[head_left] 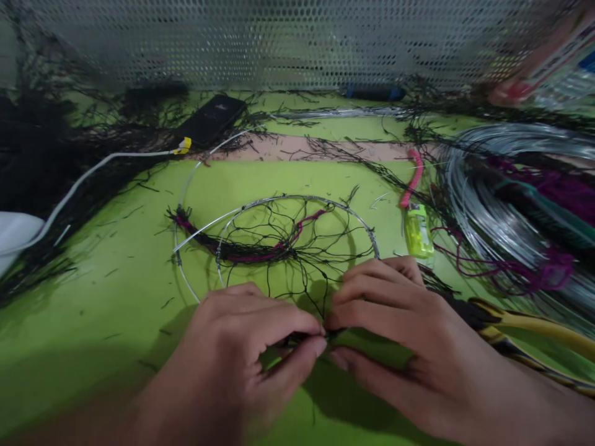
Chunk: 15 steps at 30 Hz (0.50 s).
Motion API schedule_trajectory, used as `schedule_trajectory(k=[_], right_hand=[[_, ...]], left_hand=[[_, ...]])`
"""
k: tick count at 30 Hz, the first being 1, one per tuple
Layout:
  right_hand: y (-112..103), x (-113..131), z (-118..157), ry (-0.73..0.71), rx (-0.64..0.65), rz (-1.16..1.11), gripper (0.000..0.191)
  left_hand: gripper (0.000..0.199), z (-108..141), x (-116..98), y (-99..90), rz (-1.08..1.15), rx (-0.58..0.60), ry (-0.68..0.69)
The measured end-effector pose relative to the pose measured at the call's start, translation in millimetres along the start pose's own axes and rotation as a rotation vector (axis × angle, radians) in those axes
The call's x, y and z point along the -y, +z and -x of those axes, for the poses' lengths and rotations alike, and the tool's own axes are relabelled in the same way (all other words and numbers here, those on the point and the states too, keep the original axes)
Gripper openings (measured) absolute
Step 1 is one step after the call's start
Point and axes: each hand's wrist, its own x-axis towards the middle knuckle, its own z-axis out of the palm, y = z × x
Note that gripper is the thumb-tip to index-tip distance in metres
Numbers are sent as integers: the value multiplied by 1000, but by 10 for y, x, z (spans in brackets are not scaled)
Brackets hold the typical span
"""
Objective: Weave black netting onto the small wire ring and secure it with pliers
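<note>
A round wire hoop (297,198) strung with black netting (305,284) stands just beyond my hands. My left hand (251,347) is closed, its thumb and index fingertip pinching the near edge of the hoop where dark cord shows. Right beside it, my right hand (400,328) is closed about the hoop's near right side, its thumb tip a little below the index finger. The fingers hide most of the near rim. From the net's middle a bundle of black cord (246,253) with a magenta strand (307,224) trails left across a thin wire (188,282).
Yellow-and-black pliers (534,322) lie by my right wrist. Beyond are a yellow-green lighter (419,232), a pink coiled piece (413,176) and a large wire coil (469,186). A phone (214,119), white cable (100,166) and black cord scraps (37,167) lie left, before a perforated panel (279,43).
</note>
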Motion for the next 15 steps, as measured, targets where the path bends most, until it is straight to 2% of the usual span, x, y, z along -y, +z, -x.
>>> schedule_trajectory(k=[7, 11, 15], right_hand=[[-11, -47, -19, -64, -26, -42, 12], [-28, -26, -11, -26, 8, -49, 5], [-7, 14, -41, -57, -14, -4, 12]], left_hand=[[14, 29, 2, -5, -17, 9, 37], [16, 36, 12, -24, -32, 18, 45], [16, 39, -8, -34, 12, 28, 39]])
